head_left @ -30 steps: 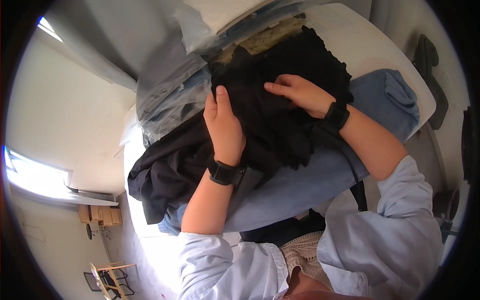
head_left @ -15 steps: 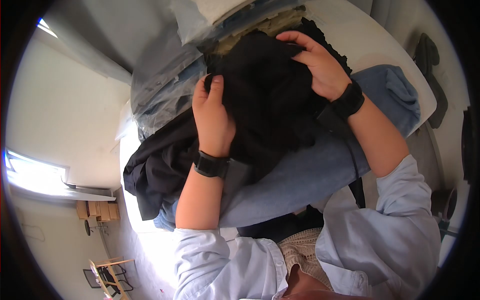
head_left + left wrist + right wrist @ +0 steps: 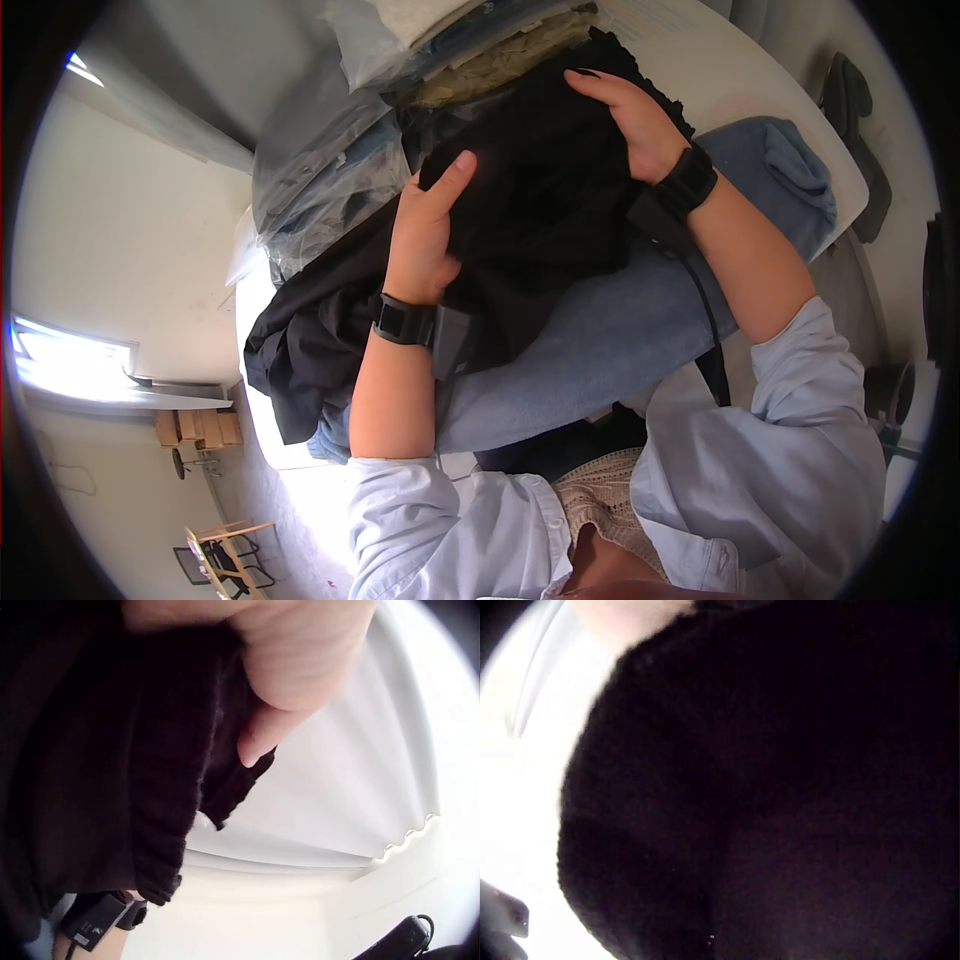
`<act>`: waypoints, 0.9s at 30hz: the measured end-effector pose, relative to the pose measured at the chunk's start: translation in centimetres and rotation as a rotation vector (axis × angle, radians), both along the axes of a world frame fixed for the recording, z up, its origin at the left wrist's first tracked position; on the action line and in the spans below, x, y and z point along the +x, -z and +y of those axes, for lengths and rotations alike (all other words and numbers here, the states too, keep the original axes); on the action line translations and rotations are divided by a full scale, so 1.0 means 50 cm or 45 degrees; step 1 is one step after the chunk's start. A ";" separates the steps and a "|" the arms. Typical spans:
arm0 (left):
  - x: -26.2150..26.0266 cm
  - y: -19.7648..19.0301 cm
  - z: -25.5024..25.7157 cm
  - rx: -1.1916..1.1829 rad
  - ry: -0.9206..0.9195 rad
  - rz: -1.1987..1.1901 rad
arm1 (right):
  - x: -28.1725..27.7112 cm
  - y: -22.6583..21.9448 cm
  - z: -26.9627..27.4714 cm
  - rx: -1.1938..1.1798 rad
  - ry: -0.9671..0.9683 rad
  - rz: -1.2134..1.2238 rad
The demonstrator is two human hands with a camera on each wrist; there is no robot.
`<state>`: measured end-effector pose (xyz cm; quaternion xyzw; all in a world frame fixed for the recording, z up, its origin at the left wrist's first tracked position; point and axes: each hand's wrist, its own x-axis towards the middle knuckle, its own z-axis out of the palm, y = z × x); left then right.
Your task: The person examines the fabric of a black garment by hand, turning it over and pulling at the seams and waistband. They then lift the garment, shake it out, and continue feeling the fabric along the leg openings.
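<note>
A black garment (image 3: 540, 160) with a gathered, frilled edge spreads between both hands in the head view. My left hand (image 3: 425, 235) grips its near left part, thumb on top and the other fingers mostly hidden by cloth. In the left wrist view, the gathered edge of the black garment (image 3: 161, 772) hangs below that hand (image 3: 300, 652). My right hand (image 3: 640, 120) holds the far right part, thumb laid over the fabric and fingers hidden beneath. Dark cloth fills most of the right wrist view, with a bit of the right hand (image 3: 626, 619) at the top.
Under the black garment lies a blue-grey cloth (image 3: 560, 350) on a white table (image 3: 790, 95). Clear plastic bags of folded clothes (image 3: 330, 190) sit at the back left, with an olive bagged piece (image 3: 500, 65) behind. A grey curtain (image 3: 200, 70) hangs beyond.
My right hand has moved up and outward to the right, widening the gap between the hands. The black garment, bunched up half a second ago, now lies flatter and more stretched.
</note>
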<state>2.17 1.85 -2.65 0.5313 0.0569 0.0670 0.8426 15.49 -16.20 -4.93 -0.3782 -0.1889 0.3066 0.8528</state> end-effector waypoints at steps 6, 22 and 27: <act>0.005 0.016 0.017 -0.266 -0.002 0.115 | -0.002 0.003 -0.001 -0.017 -0.028 -0.024; 0.011 0.032 0.015 -0.027 -0.103 -0.031 | -0.022 -0.019 -0.005 -0.288 0.046 -0.339; 0.007 0.025 0.010 -0.160 -0.125 -0.060 | -0.051 -0.042 -0.005 -0.393 0.118 -0.518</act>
